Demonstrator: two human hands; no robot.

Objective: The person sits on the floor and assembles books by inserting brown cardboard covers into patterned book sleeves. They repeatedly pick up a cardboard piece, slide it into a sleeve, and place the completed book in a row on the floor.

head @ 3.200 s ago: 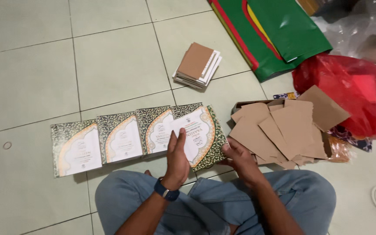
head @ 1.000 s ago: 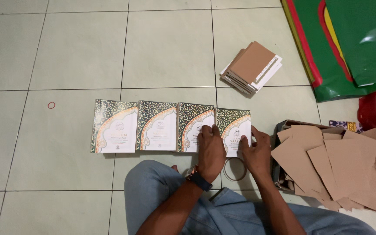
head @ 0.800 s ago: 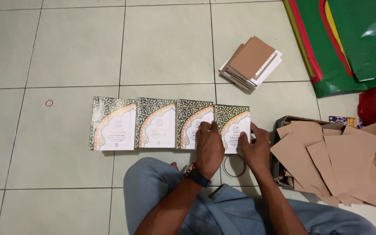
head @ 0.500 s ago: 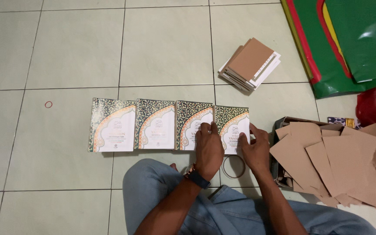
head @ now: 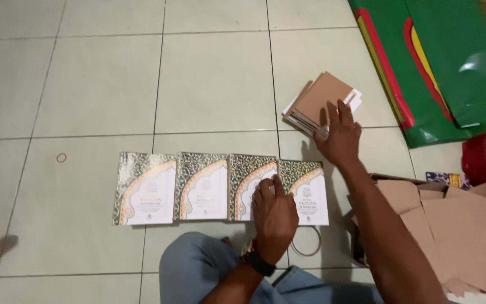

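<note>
Head view | my left hand point(head: 275, 217) lies flat, grip released, on the row of booklets point(head: 220, 187) | my right hand point(head: 340, 137), fingers spread, grip released, touches the brown stack point(head: 323, 101) on the floor.

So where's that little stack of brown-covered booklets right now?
The stack of brown-covered booklets lies on the tiled floor, upper right of centre in the head view, beyond the row of four patterned booklets and left of the green bag; the right hand touches it.

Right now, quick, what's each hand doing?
Left hand: open, flat on the booklets, holding nothing.
Right hand: open, reaching onto the brown stack, nothing gripped.
</note>
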